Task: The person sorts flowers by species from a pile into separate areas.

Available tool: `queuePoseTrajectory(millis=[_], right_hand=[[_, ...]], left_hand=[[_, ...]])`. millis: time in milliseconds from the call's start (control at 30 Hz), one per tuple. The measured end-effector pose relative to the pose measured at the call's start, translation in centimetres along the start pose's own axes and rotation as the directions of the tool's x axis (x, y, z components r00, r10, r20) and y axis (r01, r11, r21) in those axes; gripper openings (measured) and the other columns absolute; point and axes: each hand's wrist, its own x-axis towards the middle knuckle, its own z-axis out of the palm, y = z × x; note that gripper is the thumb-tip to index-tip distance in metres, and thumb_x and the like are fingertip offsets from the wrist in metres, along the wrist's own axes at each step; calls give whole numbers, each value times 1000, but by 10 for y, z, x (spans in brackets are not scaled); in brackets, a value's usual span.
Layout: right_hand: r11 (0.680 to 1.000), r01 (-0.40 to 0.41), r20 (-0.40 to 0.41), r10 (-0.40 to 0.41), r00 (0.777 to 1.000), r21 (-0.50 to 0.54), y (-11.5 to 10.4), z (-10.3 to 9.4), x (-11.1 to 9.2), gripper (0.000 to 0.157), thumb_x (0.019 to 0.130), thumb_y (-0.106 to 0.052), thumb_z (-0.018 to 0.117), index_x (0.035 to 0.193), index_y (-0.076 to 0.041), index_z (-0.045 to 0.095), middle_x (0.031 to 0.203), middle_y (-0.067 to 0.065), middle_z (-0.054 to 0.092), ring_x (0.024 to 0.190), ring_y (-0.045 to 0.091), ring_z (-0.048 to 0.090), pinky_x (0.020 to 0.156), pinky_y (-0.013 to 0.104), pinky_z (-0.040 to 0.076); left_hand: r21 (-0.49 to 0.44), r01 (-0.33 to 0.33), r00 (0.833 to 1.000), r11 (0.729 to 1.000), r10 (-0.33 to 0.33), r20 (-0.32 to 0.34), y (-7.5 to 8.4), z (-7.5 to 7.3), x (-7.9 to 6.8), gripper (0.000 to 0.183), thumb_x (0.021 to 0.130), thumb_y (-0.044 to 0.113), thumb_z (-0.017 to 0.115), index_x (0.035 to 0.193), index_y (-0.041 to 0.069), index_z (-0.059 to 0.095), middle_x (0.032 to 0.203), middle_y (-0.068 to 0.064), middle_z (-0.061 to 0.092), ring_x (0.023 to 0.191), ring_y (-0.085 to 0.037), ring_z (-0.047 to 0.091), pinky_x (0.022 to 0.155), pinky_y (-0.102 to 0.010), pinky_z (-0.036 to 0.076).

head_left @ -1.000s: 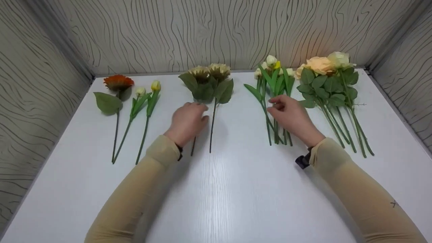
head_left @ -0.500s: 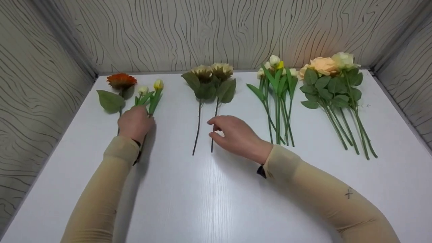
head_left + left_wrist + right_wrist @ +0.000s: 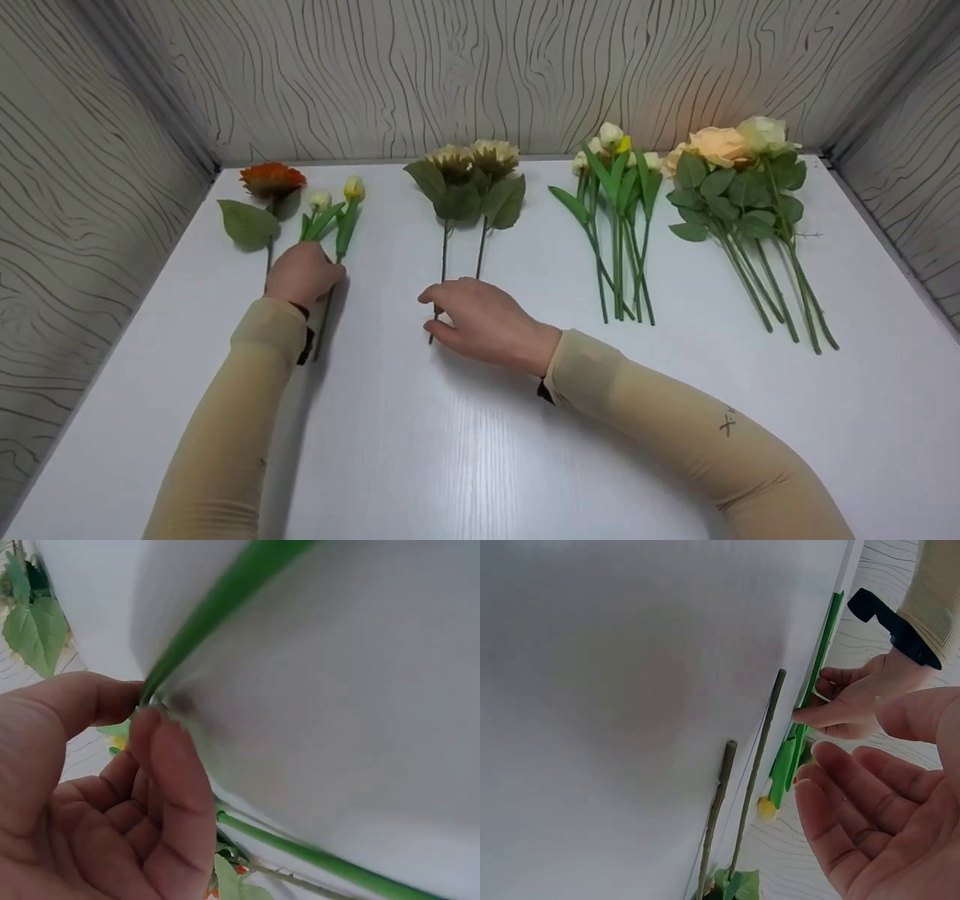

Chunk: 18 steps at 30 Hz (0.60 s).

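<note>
At the left, my left hand is over the tulips, its thumb and index finger pinching the green stem of the yellow tulip. A white tulip lies just beside it, its stem mostly hidden under the hand. My right hand, fingers loosely bent and holding nothing, hovers over the lower stems of two cream flowers. In the right wrist view the two brown stem ends show apart from the right fingers.
An orange flower with a broad leaf lies at the far left of the white table. Right of centre is a bunch of white and yellow tulips. Peach and white roses lie farther right. A wood-grain-patterned wall stands behind.
My left hand has gone left from the cream flowers to the tulips and taken the yellow tulip's stem. The right hand has moved left from the tulip bunch to the cream flowers' stems.
</note>
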Motion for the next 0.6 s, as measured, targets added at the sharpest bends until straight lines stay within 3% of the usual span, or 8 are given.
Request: queuePoseTrajectory(millis=[167, 267, 400, 600], right_hand=[[997, -37, -32, 39, 999, 63, 14, -9, -7, 32, 102, -22, 64, 130, -8, 65, 115, 5, 71, 107, 21, 65, 96, 40, 51], [986, -86, -50, 94, 994, 144, 24, -17, -16, 32, 102, -24, 64, 130, -9, 66, 115, 3, 71, 104, 16, 66, 93, 38, 52], [937, -151, -68, 181, 981, 315, 33, -29, -33, 28, 103, -26, 64, 128, -13, 69, 112, -4, 70, 100, 10, 65, 87, 33, 54], [785, -166, -54, 246, 968, 597, 39, -44, -59, 30, 102, -31, 67, 127, -16, 70, 115, -3, 71, 102, 25, 68, 86, 41, 57]], left_hand=[[-212, 40, 997, 976, -24, 79, 14, -8, -4, 29, 101, 24, 58, 112, -1, 67, 94, -13, 66, 83, -25, 64, 78, -38, 53], [-351, -29, 997, 936, 52, 56, 32, -9, -10, 32, 103, 26, 59, 121, 0, 64, 106, -15, 65, 87, -24, 68, 86, -40, 57], [-508, -210, 976, 835, 212, -54, 67, -2, -24, 31, 104, 27, 62, 121, 3, 63, 110, -15, 64, 88, -26, 69, 81, -37, 61], [-649, -401, 909, 647, 370, -192, 126, 17, -52, 20, 103, 23, 65, 114, 6, 66, 104, -14, 65, 86, -26, 70, 75, -34, 62]])
